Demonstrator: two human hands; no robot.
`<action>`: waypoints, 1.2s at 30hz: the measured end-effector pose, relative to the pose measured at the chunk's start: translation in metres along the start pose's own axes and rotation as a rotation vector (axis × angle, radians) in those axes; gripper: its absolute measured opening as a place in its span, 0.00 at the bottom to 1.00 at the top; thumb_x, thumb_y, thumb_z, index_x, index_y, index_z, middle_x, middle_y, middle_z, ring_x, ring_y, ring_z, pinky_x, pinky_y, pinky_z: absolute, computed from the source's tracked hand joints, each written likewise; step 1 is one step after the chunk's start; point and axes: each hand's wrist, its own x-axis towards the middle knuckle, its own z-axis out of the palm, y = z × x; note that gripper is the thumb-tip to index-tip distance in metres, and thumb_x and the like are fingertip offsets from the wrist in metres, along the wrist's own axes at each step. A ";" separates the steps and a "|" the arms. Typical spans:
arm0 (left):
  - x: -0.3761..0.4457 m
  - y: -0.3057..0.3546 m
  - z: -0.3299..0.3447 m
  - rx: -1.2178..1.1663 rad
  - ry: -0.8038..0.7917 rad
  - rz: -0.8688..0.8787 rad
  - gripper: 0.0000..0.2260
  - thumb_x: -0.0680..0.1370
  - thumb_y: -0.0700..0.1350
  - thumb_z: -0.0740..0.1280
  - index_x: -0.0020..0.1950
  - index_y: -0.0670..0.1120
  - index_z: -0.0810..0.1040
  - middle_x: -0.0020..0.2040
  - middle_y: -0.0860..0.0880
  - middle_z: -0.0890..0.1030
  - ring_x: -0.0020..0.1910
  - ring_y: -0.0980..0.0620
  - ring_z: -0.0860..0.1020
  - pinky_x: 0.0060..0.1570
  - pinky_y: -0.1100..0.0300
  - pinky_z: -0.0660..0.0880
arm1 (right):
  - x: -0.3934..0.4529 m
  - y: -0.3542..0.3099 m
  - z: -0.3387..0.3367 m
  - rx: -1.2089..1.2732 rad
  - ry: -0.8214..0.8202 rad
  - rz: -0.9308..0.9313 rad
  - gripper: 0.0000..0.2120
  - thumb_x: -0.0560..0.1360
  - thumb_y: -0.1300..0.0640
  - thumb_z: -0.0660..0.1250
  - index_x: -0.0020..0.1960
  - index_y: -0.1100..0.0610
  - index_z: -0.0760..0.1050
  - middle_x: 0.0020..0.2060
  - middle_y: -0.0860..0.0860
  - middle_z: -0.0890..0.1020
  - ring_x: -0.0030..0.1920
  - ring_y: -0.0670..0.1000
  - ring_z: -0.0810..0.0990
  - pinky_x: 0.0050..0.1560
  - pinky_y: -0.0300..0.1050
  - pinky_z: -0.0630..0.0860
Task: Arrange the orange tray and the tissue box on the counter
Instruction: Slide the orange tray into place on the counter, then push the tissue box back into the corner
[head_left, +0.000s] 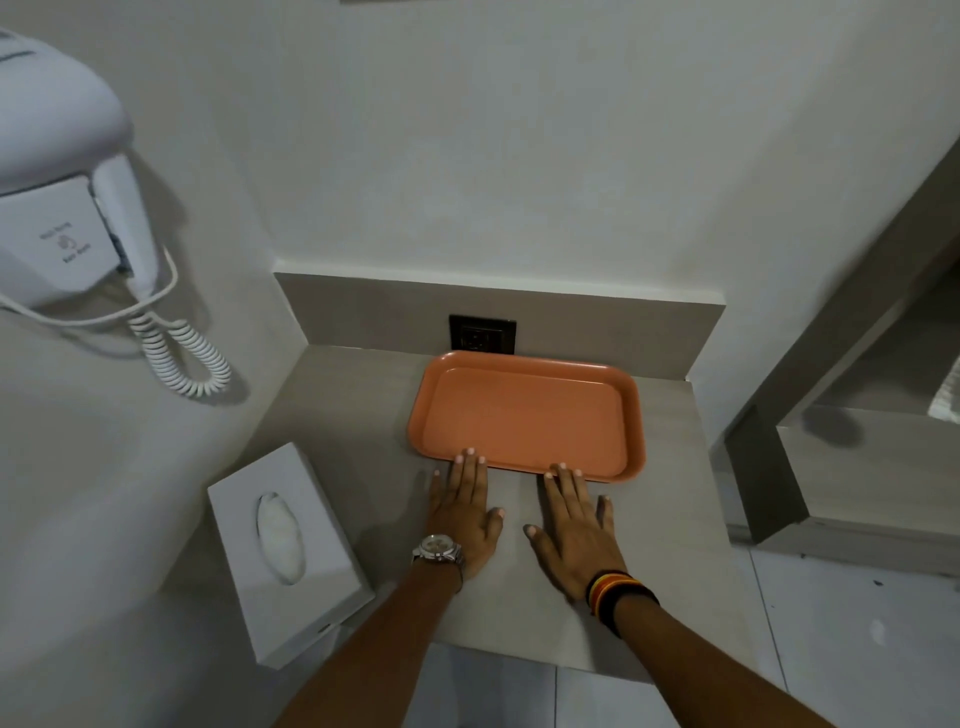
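While both of your palms lie flat on the grey counter (363, 415), the orange tray (530, 410) sits empty just ahead of them, pushed toward the back of the surface with its far rim close under the dark wall socket (482, 335). Your left hand (462, 512) is spread open, fingers straight and together, and its fingertips touch the tray's near rim toward the left corner. Your right hand (576, 530) is likewise open and flat, thumb splayed inward, its fingertips touching the same near rim further right. Neither hand grips anything. You wear a silver wristwatch (438, 550) on the left wrist and a stack of black, yellow and red bands (613, 592) on the right.

Your tissue box (288, 545), white with an oval opening on top showing tissue, stands at the counter's left front corner, turned at an angle, apart from the tray and just left of your left forearm. Its near end appears to hang past the counter's front edge. On the left wall hangs a white hair dryer (67, 197) with a coiled cord (179, 353).
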 end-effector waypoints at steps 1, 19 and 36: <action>0.000 -0.001 0.000 0.001 -0.004 0.005 0.35 0.81 0.56 0.53 0.82 0.46 0.41 0.83 0.48 0.40 0.81 0.49 0.39 0.76 0.47 0.31 | 0.000 0.000 0.000 0.000 -0.003 0.002 0.36 0.81 0.37 0.48 0.82 0.49 0.36 0.81 0.48 0.36 0.80 0.49 0.33 0.78 0.64 0.38; -0.121 -0.085 -0.077 -0.072 0.339 -0.517 0.32 0.83 0.57 0.52 0.82 0.44 0.47 0.83 0.44 0.45 0.82 0.46 0.42 0.78 0.46 0.36 | 0.025 -0.158 -0.022 0.075 -0.025 -0.424 0.33 0.83 0.43 0.54 0.82 0.53 0.48 0.83 0.54 0.46 0.82 0.54 0.44 0.79 0.61 0.38; -0.138 -0.155 -0.086 -1.175 0.521 -1.074 0.24 0.82 0.56 0.60 0.74 0.47 0.69 0.69 0.42 0.76 0.64 0.39 0.75 0.62 0.49 0.72 | 0.022 -0.271 0.034 0.703 -0.406 -0.197 0.26 0.80 0.47 0.66 0.75 0.51 0.64 0.67 0.53 0.77 0.64 0.57 0.77 0.66 0.56 0.74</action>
